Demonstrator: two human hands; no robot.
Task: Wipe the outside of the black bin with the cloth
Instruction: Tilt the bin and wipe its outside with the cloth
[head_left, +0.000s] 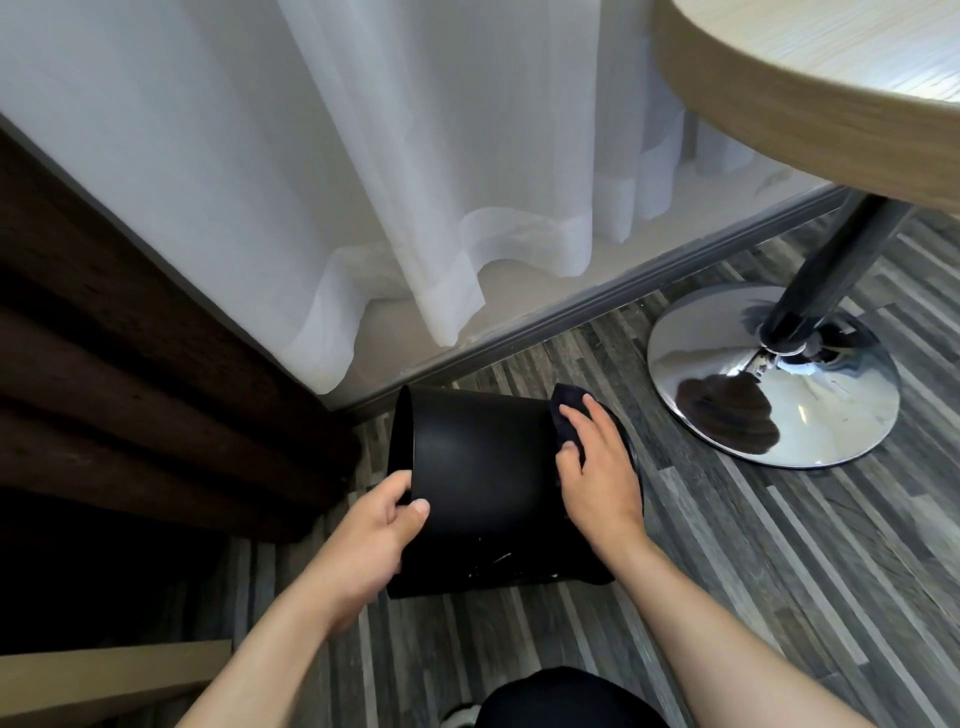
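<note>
A round black plastic bin (483, 467) lies tipped on its side on the grey striped wood-look floor (779, 545), its open mouth turned left and its base to the right, near the foot of a sheer white curtain (363, 182). The left hand (371, 540) pinches the bin's rim at the near left, thumb on the outer wall and fingers curled inside the opening. The right hand (597, 467) lies flat with fingers slightly spread, pressing a dark folded cloth (569, 410) against the bin's outer wall at its right end. Farther right stands the shiny chrome disc base (769, 379) of a round light-wood table (831, 78). Dark brown wooden slats (130, 389) fill the left side.
</note>
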